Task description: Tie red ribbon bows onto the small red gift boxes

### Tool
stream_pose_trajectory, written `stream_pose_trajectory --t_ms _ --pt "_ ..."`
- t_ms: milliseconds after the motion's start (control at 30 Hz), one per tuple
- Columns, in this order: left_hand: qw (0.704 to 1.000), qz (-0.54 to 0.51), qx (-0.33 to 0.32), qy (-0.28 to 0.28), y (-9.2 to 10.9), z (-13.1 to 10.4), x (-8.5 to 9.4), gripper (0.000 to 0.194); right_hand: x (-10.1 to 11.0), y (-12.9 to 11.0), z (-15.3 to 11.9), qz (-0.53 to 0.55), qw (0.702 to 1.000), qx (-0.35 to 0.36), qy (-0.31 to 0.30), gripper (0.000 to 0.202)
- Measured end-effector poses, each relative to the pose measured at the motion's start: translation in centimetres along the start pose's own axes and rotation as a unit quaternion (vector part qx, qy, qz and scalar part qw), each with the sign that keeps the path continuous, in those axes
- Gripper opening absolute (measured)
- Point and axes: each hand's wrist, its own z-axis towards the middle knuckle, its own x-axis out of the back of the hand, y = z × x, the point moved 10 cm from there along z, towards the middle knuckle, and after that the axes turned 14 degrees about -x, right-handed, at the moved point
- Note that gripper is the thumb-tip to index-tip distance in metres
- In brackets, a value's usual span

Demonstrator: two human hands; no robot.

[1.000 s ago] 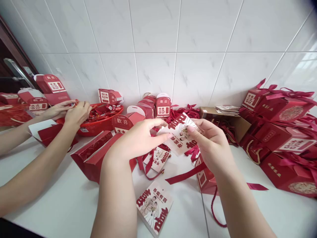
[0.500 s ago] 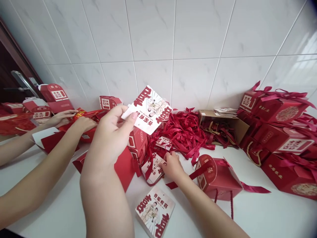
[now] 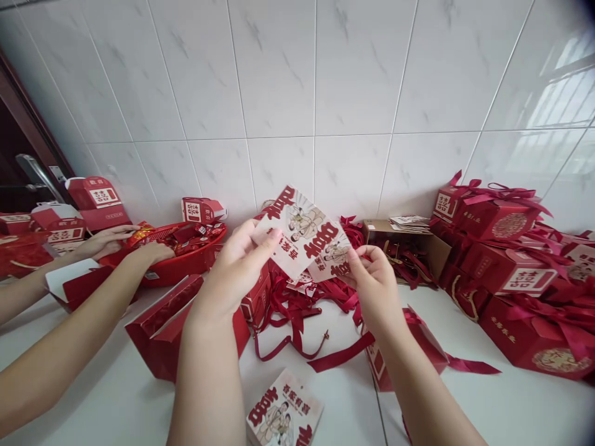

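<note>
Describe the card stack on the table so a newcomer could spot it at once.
Find the white table below the tiled wall. At the picture's bottom edge, near the middle, lies a pale card stack printed with dark-red characters and a drawn couple. Unlike the similar cards held in the left hand and right hand, it rests on the table, partly cut off by the frame.

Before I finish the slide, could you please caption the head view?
Left hand and right hand each hold a printed card, overlapping in view, amid red boxes and ribbons.
</note>
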Motion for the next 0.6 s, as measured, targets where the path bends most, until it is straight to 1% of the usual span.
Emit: stream_pose_trajectory --t_ms 67,133,200,233,300,333,367,400,433,467,500,533,567,600 --pt "0.998 -0.031 0.001 -0.045 -0.6 0.1 -1.7 0.023 -0.4 -0.9 -0.7 0.104 0.993 -0.034 -0.047 0.032" --pt "0.996 -0.062 0.010 -0.068 -1.6 0.2 -2.9 0.022 -1.1 -1.5 -1.4 0.159 0.982 -0.057 -0.088 0.032" --pt "0.993 -0.097 0.015 -0.059 -2.5 0.5 -3.4 0.022 -2.0 -1.8 -1.9 0.176 0.975 -0.066 -0.121 0.029" --pt "0.992 -0.118 0.016 -0.050 -2.9 0.6 -3.5 0.026 -2.4 -1.7 -2.0 0.175 0.973 -0.068 -0.136 0.028" --pt "0.987 -0.156 0.009 -0.020 -3.2 1.0 -3.3 0.046 -3.2 -1.2 -2.0 0.164 0.971 -0.070 -0.157 0.023" --pt "0.986 -0.166 -0.004 0.006 -3.1 1.3 -2.8 0.056 -3.4 -0.7 -1.8 0.149 0.974 -0.071 -0.157 0.023" --pt "0.985 -0.166 -0.022 0.036 -2.9 1.5 -2.0 0.060 -3.4 -0.1 -1.6 0.118 0.979 -0.071 -0.151 0.026" --pt "0.984 -0.159 -0.046 0.070 -2.5 1.7 -1.1 0.058 -3.6 0.5 -1.5 0.058 0.985 -0.069 -0.147 0.031" --pt "0.981 -0.148 -0.072 0.101 -2.0 1.8 -0.1 0.052 -4.0 1.2 -1.6 -0.032 0.986 -0.064 -0.154 0.033" --pt "0.978 -0.138 -0.094 0.127 -1.5 1.8 0.8 0.047 -5.0 2.2 -2.0 -0.149 0.970 -0.061 -0.180 0.032" --pt "0.974 -0.130 -0.112 0.147 -1.0 1.7 1.6 0.042 -6.1 3.7 -2.7 -0.280 0.932 -0.064 -0.222 0.027" --pt "0.972 -0.123 -0.123 0.161 -0.6 1.6 2.2 0.038 -7.2 5.8 -3.9 -0.405 0.870 -0.076 -0.271 0.023" --pt "0.970 -0.116 -0.130 0.171 -0.2 1.4 2.7 0.035 -7.8 8.0 -5.4 -0.507 0.796 -0.096 -0.316 0.020" --pt "0.968 -0.110 -0.136 0.177 0.2 1.3 3.0 0.032 -8.2 10.0 -6.9 -0.581 0.725 -0.120 -0.349 0.025"
